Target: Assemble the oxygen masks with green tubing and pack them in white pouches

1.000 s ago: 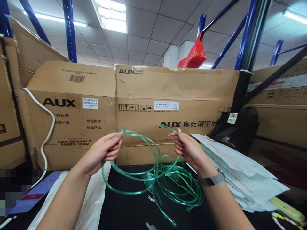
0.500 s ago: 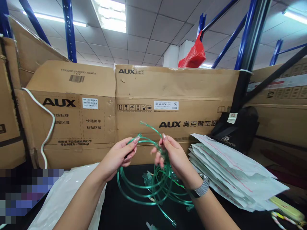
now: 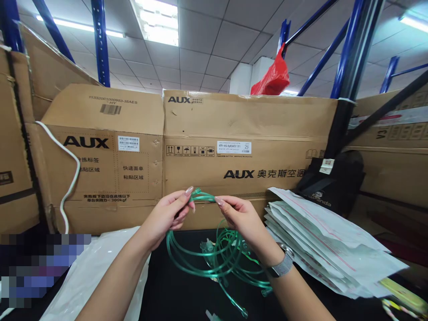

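Green, see-through plastic tubing (image 3: 190, 270) hangs in coils between my two hands over the black table. My left hand (image 3: 172, 214) is closed on the left side of the loops, thumb on top. The thumb and fingers of my right hand (image 3: 239, 218) pinch the top strands of the same coil. A tube end with a connector (image 3: 243, 312) trails down towards me. Behind and below the coil lie more green loops (image 3: 254, 277) and a clear greenish plastic part (image 3: 207, 249), partly hidden. Near the front edge of the view is a small clear plastic tip (image 3: 211, 315).
White plastic mailer bags (image 3: 321, 249) are stacked at right, beside a black bag (image 3: 344, 183). A white plastic sheet (image 3: 100, 267) lies at left. Large cardboard boxes (image 3: 200, 120) wall off the back. A yellow object (image 3: 404, 294) sits at front right.
My right hand has come down and in to the loops. The loose tube end that stuck up beside it now lies along the coil's top. My left hand has hardly moved.
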`<move>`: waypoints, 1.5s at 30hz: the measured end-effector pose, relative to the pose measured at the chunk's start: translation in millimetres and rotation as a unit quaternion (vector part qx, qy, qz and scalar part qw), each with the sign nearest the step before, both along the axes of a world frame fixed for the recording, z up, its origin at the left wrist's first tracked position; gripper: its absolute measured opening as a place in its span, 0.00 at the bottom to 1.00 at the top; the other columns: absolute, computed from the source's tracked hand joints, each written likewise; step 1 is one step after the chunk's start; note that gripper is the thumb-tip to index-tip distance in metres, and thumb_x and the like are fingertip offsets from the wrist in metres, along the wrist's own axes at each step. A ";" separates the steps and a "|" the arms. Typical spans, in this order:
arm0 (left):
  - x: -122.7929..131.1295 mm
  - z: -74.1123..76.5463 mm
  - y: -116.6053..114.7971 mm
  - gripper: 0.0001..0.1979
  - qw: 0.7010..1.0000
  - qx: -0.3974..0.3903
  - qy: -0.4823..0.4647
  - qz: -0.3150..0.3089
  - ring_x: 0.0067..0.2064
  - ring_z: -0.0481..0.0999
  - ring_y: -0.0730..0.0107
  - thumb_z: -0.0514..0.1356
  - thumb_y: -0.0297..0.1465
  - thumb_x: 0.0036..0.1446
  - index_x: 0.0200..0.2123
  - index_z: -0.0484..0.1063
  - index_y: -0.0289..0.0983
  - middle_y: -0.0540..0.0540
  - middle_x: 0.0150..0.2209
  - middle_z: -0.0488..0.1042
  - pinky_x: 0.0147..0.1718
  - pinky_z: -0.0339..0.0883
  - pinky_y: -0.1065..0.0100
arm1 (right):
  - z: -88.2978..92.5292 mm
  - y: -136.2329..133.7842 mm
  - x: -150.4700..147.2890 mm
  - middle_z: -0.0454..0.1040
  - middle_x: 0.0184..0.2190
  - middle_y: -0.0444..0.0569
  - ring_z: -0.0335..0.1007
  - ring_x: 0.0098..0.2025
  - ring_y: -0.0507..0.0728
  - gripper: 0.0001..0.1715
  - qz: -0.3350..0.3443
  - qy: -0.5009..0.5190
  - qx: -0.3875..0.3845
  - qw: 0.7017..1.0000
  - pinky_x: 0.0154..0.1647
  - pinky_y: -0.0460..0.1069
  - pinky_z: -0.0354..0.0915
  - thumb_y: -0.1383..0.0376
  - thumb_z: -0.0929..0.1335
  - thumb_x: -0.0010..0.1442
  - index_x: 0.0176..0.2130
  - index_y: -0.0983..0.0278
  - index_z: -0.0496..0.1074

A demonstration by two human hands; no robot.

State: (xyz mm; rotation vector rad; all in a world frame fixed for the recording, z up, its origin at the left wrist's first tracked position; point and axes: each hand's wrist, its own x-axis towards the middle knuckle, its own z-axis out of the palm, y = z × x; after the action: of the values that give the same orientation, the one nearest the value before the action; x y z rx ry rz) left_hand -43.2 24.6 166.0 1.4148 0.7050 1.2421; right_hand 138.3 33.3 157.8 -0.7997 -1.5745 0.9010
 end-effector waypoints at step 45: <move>0.6 1.7 1.6 0.19 0.990 -0.006 -0.116 0.084 0.13 0.42 0.85 0.54 0.42 0.54 0.18 0.60 0.36 0.60 0.14 0.50 0.10 0.40 0.81 | 16.8 -11.7 12.1 0.66 0.14 0.39 0.60 0.18 0.45 0.11 0.191 0.067 -0.143 0.969 0.23 0.41 0.61 0.63 0.71 0.48 0.22 0.67 0.69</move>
State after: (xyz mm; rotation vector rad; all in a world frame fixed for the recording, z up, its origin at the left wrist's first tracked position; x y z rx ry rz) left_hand -42.5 26.2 167.7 1.1944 0.6781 1.5034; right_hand 150.3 21.6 174.6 -0.6250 -1.5233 1.4574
